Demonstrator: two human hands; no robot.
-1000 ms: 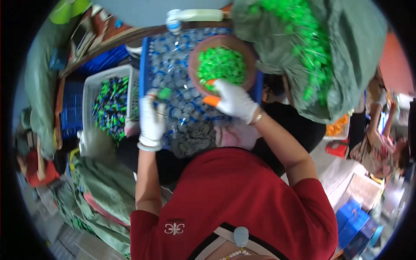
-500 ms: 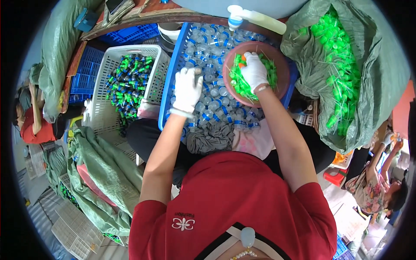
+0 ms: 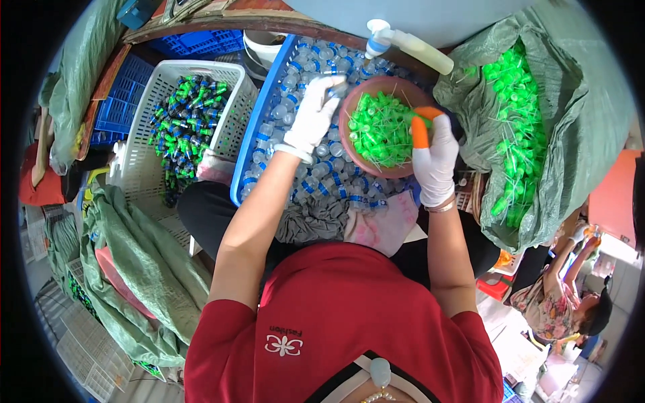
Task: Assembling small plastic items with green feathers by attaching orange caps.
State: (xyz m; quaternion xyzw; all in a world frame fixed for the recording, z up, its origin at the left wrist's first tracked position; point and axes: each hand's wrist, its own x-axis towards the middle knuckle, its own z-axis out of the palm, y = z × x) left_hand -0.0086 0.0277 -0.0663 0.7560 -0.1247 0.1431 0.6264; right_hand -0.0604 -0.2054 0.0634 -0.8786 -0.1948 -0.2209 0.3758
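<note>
My left hand [image 3: 312, 117], in a white glove, hovers over the small clear bottles [image 3: 326, 178] with blue bands that fill a blue crate [image 3: 243, 158]. Its fingers are bent and the thumb stands apart; I see no bottle between them. At the right rim of a reddish-brown bowl [image 3: 359, 161], my right hand [image 3: 435, 158] wears a white glove with orange covers on thumb and forefinger. Those fingers pinch a green cap [image 3: 422, 122], partly hidden by them. More green caps with thin clear tubes [image 3: 379, 127] are heaped in the bowl.
To the left, a white basket [image 3: 144, 127] holds dark bottles with green tops [image 3: 191, 117]. An open green sack [image 3: 463, 127] on the right contains more green caps [image 3: 517, 134]. A white bottle [image 3: 423, 52] lies beyond the bowl. Another person [image 3: 557, 302] works at far right.
My right hand has drawn out of the bowl toward its right rim, with a green cap pinched. My left hand has moved right and farther away over the bottles. The view has shifted.
</note>
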